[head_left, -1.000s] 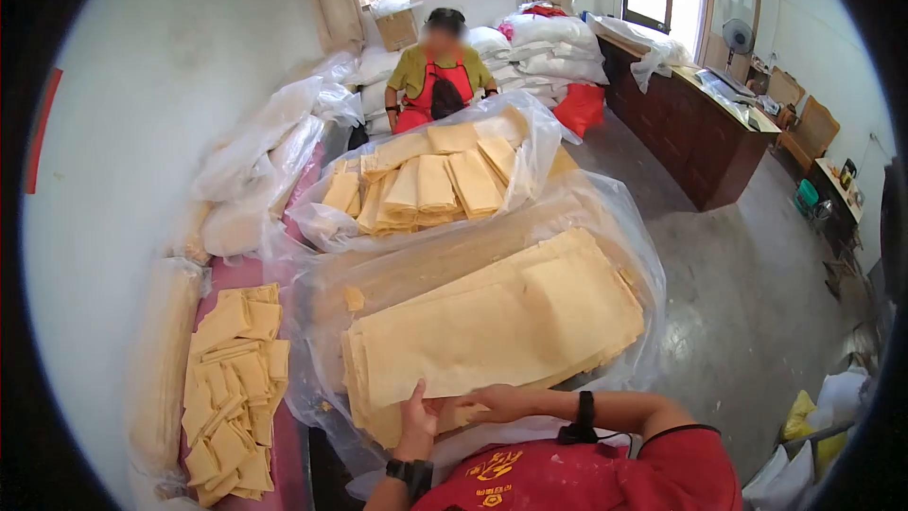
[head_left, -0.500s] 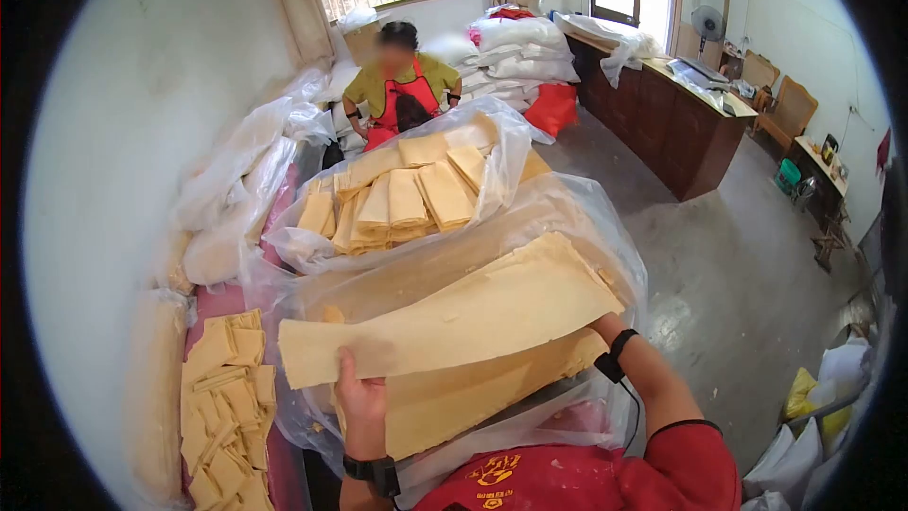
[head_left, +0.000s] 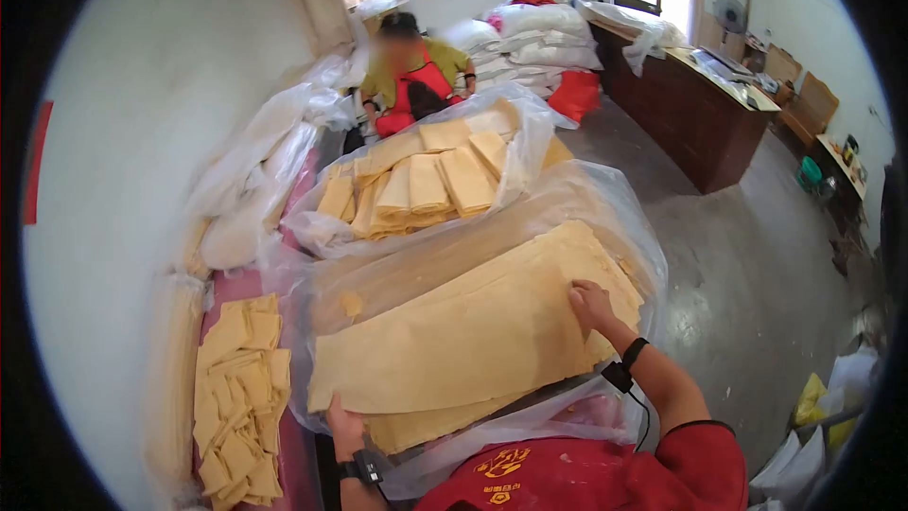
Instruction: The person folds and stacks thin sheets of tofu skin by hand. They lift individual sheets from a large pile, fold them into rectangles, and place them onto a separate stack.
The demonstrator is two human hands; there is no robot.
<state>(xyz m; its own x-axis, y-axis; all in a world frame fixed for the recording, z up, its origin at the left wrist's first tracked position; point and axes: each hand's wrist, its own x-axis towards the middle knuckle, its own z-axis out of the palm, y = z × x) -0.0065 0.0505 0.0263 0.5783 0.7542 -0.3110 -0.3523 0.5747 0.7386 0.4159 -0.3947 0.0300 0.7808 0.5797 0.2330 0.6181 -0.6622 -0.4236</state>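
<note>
A long, thin pale-yellow sheet (head_left: 445, 345) lies nearly flat over a stack of similar sheets (head_left: 605, 260) inside a clear plastic liner (head_left: 629, 194). My left hand (head_left: 346, 424) grips its near left corner, the thumb on top and the other fingers hidden beneath. At the right end of the sheet, my right hand (head_left: 592, 305) is closed with its fingers curled at the edge. A small broken scrap (head_left: 351, 303) rests behind the sheet, within the liner.
Folded pale-yellow pieces (head_left: 430, 180) fill a second plastic-lined container beyond. Smaller cut pieces (head_left: 241, 407) are heaped at left. A person in a red apron (head_left: 426, 85) sits opposite. White sacks (head_left: 539, 43) and a dark wooden counter (head_left: 681, 114) stand farther back.
The sheet has come down from a raised, bent position to lie flatter on the stack. My right hand has moved from beneath its right end to above it; my left hand is lower.
</note>
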